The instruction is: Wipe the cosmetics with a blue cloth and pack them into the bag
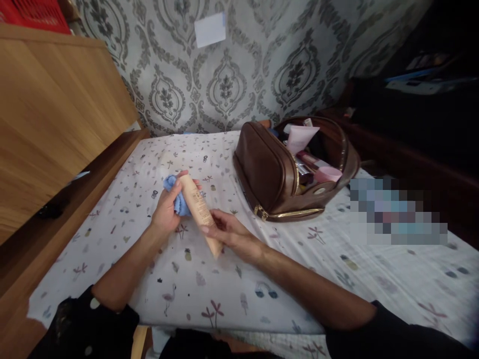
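Between my hands is a peach-coloured squeeze tube (197,207) with small printed text, tilted over the patterned cloth. My left hand (167,208) grips its upper end, with a bunched blue cloth (181,202) tucked between palm and tube. Lower down, my right hand (230,234) has its thumb and fingers closed around the tube's flat end. To the right of the hands stands a brown leather toiletry bag (264,167), unzipped, with pink tubes (301,138) and other cosmetics in it. Parts of the fingers behind the tube are hidden.
A white printed cloth (202,289) covers the surface. Wooden furniture (63,119) rises at the left, and a grey patterned wall (228,75) stands behind. At the right lies a pixelated, unreadable patch; dark furniture (404,129) borders that side.
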